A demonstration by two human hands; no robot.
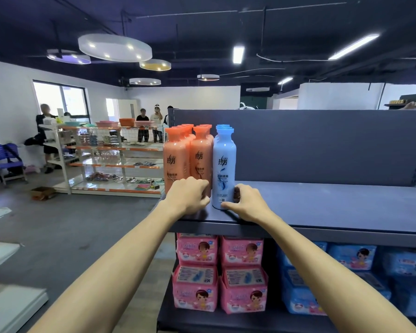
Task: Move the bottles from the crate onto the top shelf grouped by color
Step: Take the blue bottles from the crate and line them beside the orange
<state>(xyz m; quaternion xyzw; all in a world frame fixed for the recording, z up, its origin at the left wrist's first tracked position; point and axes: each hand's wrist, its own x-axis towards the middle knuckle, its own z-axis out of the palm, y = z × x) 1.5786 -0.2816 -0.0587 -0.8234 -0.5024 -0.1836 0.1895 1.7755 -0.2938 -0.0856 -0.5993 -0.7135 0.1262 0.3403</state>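
Observation:
Several orange bottles stand in two rows at the left end of the dark top shelf. Right beside them stands a row of light blue bottles with blue caps. My left hand has its fingers curled against the base of the front orange bottle in the right row. My right hand holds the base of the front blue bottle, thumb across its front and fingers round its right side. The crate is out of view.
Pink packs and blue packs fill the lower shelf. The top shelf stretches bare to the right, with a grey back panel behind. A white and orange rack and several people stand across the aisle to the left.

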